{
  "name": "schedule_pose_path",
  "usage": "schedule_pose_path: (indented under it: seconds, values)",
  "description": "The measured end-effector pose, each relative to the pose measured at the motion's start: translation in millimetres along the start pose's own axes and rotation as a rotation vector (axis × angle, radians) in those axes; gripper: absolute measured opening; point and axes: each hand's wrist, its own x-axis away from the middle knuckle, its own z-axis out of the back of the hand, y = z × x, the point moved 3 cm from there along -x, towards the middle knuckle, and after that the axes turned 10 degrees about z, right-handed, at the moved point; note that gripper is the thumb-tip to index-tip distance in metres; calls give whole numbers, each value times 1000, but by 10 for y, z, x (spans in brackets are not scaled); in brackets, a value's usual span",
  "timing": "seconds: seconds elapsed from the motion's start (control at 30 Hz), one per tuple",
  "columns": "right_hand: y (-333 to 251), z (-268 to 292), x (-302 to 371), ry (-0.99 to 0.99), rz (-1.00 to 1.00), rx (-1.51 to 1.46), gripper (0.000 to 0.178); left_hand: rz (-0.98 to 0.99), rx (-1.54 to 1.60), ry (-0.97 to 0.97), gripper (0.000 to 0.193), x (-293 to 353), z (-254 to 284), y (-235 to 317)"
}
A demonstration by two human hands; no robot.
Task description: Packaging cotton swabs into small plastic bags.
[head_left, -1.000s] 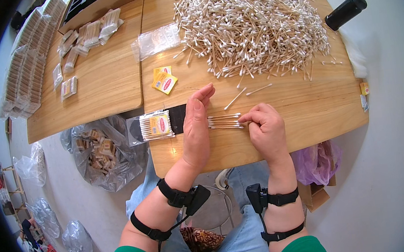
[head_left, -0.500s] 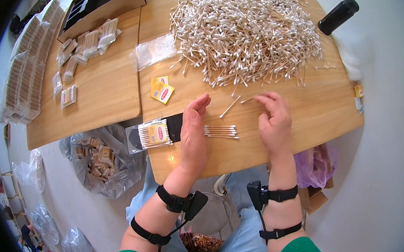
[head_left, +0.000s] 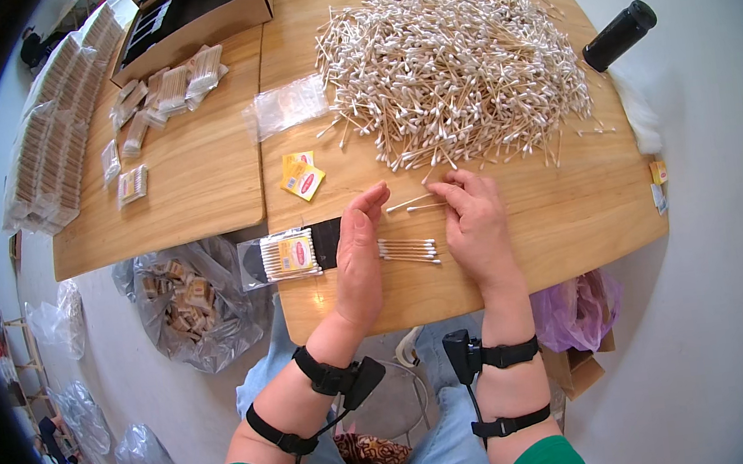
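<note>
My left hand [head_left: 360, 256] rests on its edge on the wooden table, fingers stretched out and upright like a wall. It stands across a black strip [head_left: 326, 242]. Left of it, a clear bag holds a row of cotton swabs [head_left: 275, 258] with a yellow card [head_left: 301, 254]. Against the hand's right side lies a small bunch of loose swabs [head_left: 407, 250], lined up side by side. My right hand [head_left: 479, 221] is closed, its thumb and fingers pinching cotton swabs [head_left: 409, 202] that point left. Beyond both hands rises a large heap of cotton swabs [head_left: 462, 59].
Two yellow cards [head_left: 303, 177] and clear empty bags [head_left: 289, 107] lie left of the heap. Filled packs [head_left: 180, 87] sit near an open cardboard box [head_left: 196, 26]. A grey bag of packs [head_left: 184, 297] stands below the table edge. A black bottle [head_left: 619, 36] is at the right edge.
My right hand has moved left, carrying its pinched swab beside the loose one that lay on the table. The left hand stays in place.
</note>
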Motion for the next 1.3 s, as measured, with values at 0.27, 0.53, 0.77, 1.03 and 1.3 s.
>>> schedule_pose_path:
  seconds: [0.27, 0.53, 0.77, 1.03, 1.3]
  values:
    - [-91, -20, 15, -353, -180, -277, 18, -11, 4, 3, 51, 14, 23, 4]
    - [-52, -128, -9, -33, -93, 28, 30, -1, -308, -1, 49, 52, -54, 68]
    - [99, -1, 83, 39, -388, -158, 10, -14, -393, -14, 43, 60, -16, 60]
    - [-123, -6, -36, -143, -94, -149, 25, -116, -532, 64, 37, 59, -7, 85]
    - [-82, -127, -30, -19, -74, 14, 23, -158, -730, -71, 30, 51, -43, 76]
